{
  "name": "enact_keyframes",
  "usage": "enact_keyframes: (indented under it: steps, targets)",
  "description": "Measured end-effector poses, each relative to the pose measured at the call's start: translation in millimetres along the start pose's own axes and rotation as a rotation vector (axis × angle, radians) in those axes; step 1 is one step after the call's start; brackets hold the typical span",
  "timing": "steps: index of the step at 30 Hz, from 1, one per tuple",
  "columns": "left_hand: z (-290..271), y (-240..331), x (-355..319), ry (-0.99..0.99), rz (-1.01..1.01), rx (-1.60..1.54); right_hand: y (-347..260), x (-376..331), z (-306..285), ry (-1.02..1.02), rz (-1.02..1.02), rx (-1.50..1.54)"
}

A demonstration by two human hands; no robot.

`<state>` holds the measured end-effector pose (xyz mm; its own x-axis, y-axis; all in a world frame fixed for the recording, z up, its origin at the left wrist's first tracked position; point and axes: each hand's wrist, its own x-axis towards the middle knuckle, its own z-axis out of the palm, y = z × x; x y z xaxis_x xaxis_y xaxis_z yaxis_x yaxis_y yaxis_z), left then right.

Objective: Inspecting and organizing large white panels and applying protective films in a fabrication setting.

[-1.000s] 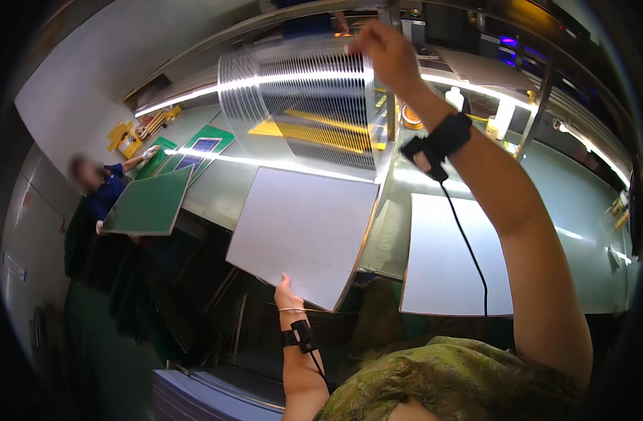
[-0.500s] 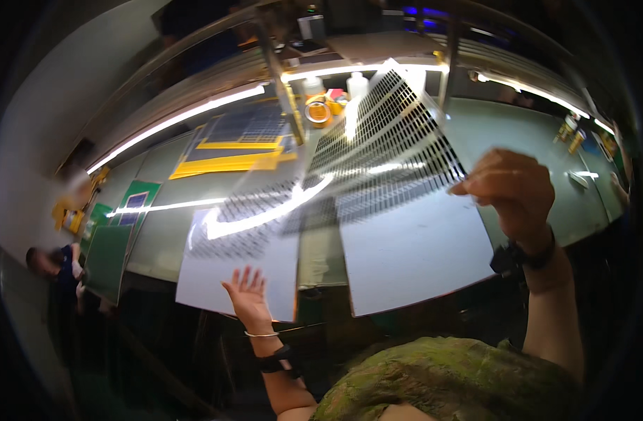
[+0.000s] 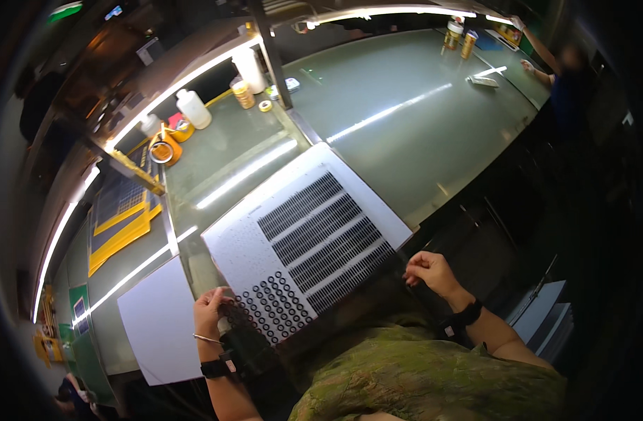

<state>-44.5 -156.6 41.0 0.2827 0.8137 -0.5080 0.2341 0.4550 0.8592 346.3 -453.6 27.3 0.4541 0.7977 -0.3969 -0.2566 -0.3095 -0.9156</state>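
Observation:
A clear film sheet (image 3: 333, 238), printed with black grid blocks and rows of black rings, lies over a white board (image 3: 230, 242) on the bench. Its near part reaches past the board's front edge. My left hand (image 3: 209, 312) pinches the film's left near corner beside the rings. At the right near side, my right hand (image 3: 433, 274) is closed, thumb against fingers, on the film's clear margin, which is hard to make out against the dark floor.
Another white board (image 3: 156, 323) lies to the left. Behind stand white bottles (image 3: 193, 109), an orange tape roll (image 3: 165, 151) and a metal post (image 3: 272, 63). Yellow-edged sheets (image 3: 125, 231) lie at far left. Another person (image 3: 574, 84) works at far right, with cans (image 3: 469, 43) nearby.
The film has come down from the air onto the right-hand white board. My left hand, open before, has closed on its corner. My right hand has lowered, and the view has turned right.

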Motion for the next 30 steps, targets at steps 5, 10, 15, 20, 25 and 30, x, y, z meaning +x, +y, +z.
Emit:
enact_keyframes:
  steps: [5, 10, 15, 20, 25, 30]
  targets:
    - [46, 16, -13, 0.214, 0.446, -0.007, -25, 30, -9, 0.179, -0.202, -0.061]
    - [66, 26, -26, 0.255, 0.527, -0.104, -30, 45, -13, 0.335, -0.340, -0.468]
    - [71, 32, -33, 0.310, 0.504, -0.090, -31, 49, -17, 0.381, -0.434, -0.577]
    - [66, 27, -28, 0.304, 0.503, -0.075, -30, 54, -15, 0.364, -0.424, -0.571]
    - [66, 25, -25, 0.297, 0.507, -0.072, -27, 52, -15, 0.377, -0.443, -0.575]
    - [66, 22, -21, 0.281, 0.507, -0.092, -31, 45, -14, 0.418, -0.432, -0.601]
